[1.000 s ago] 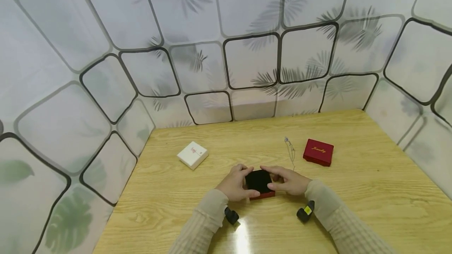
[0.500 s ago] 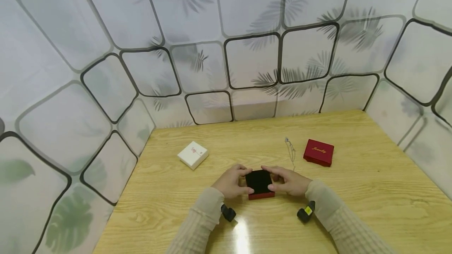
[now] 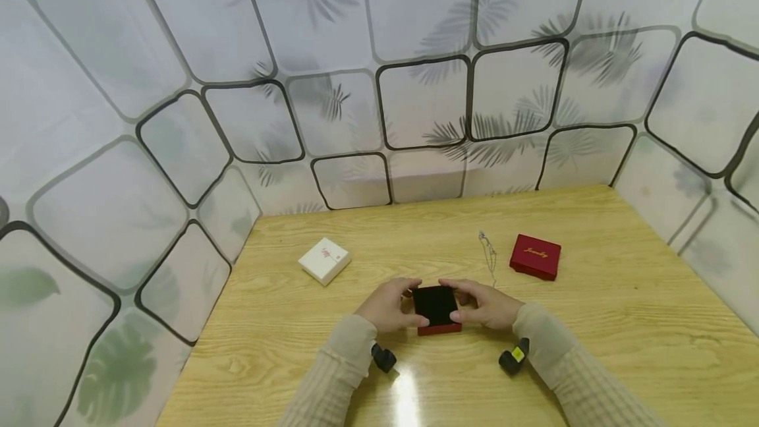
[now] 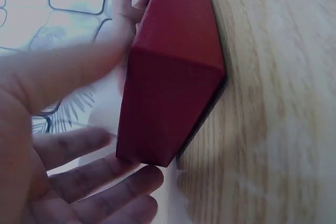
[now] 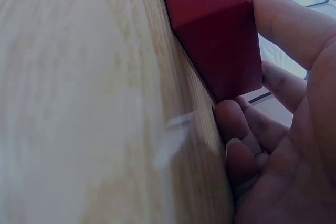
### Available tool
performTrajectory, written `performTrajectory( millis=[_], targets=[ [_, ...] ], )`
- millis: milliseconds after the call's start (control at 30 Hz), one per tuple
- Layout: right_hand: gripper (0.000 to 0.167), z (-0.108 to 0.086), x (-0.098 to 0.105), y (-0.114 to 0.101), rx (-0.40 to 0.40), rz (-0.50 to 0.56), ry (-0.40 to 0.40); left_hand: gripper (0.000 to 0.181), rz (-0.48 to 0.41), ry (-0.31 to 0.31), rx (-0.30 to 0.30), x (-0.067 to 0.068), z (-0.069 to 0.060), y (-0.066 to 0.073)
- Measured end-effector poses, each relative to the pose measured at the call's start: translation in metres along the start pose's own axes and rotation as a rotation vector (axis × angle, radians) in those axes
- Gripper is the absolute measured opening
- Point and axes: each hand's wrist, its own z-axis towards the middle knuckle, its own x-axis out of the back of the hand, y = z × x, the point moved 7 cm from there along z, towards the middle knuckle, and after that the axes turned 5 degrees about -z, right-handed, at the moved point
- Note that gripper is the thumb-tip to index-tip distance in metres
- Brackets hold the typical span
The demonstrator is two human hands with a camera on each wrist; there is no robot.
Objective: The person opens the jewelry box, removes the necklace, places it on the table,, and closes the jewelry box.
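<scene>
A small red jewelry box base [image 3: 440, 330] with a black insert [image 3: 435, 304] sits on the table between both hands. My left hand [image 3: 385, 307] holds its left side, thumb at the near corner and fingers toward the far one. From the right, my right hand [image 3: 489, 305] grips it too, thumb on the near right edge and index finger at the far corner. Both wrist views show the red side walls [image 4: 168, 98] up close, with the lower fingers loosely curled beside the box. A thin necklace [image 3: 489, 254] lies just beyond my right hand.
A red lid marked "Jewelry" [image 3: 535, 255] lies at the right, past the necklace. Farther left is a white square box [image 3: 324, 261] with pink lettering. The wooden table [image 3: 267, 348] ends at patterned cloth walls [image 3: 415, 104] on the back and sides.
My left hand has shifted slightly left, its thumb sliding back along the box's near edge toward the corner. My right hand and the box look almost unmoved.
</scene>
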Motion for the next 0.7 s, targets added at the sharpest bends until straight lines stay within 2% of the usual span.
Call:
performTrajectory(
  millis=[100, 167, 300, 400, 500, 600, 700],
  targets=[
    [0.07, 0.001, 0.0, 0.0, 0.001, -0.002, 0.002, 0.104, -0.018, -0.018, -0.007, -0.005, 0.0, 0.001],
    [0.069, 0.001, 0.0, -0.001, 0.007, -0.006, 0.004, 0.114, 0.003, -0.032, -0.023, -0.008, 0.001, 0.003],
    [0.069, 0.002, 0.001, -0.003, 0.004, -0.038, 0.02, 0.121, 0.068, -0.05, -0.019, -0.013, 0.0, 0.004],
    [0.069, 0.002, 0.003, -0.004, 0.0, -0.058, 0.028, 0.12, 0.112, -0.053, 0.018, -0.015, -0.002, 0.001],
    [0.069, 0.001, 0.003, -0.005, -0.001, -0.069, 0.022, 0.111, 0.132, -0.037, 0.022, -0.015, -0.002, 0.0],
    [0.076, 0.0, 0.004, -0.009, -0.008, -0.089, 0.014, 0.099, 0.102, -0.005, 0.0, -0.013, -0.001, 0.003],
    [0.091, -0.002, 0.008, -0.013, -0.027, -0.125, 0.024, 0.095, 0.062, 0.025, -0.006, -0.01, 0.0, 0.005]
  ],
)
